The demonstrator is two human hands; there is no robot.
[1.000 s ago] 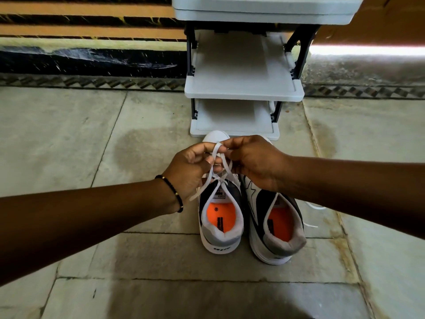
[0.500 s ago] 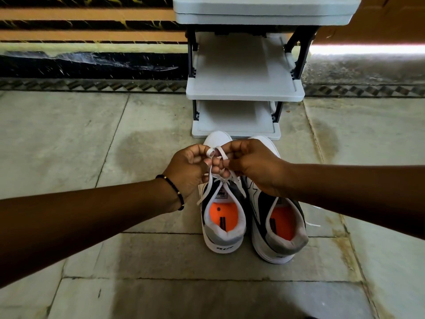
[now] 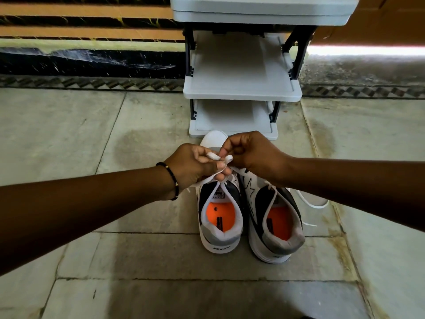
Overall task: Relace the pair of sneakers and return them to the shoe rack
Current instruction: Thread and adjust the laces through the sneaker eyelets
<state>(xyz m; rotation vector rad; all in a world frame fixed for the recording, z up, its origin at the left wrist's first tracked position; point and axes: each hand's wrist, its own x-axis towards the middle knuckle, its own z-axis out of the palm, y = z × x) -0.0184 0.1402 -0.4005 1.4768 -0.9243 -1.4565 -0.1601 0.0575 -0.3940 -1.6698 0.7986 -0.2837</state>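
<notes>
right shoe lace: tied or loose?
Loose. The right shoe's lace trails onto the floor beside it; both hands work the left shoe's lace.

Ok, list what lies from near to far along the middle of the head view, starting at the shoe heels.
Left sneaker and right sneaker side by side → both hands, left and right, pinching the white lace → shoe rack → striped wall.
</notes>
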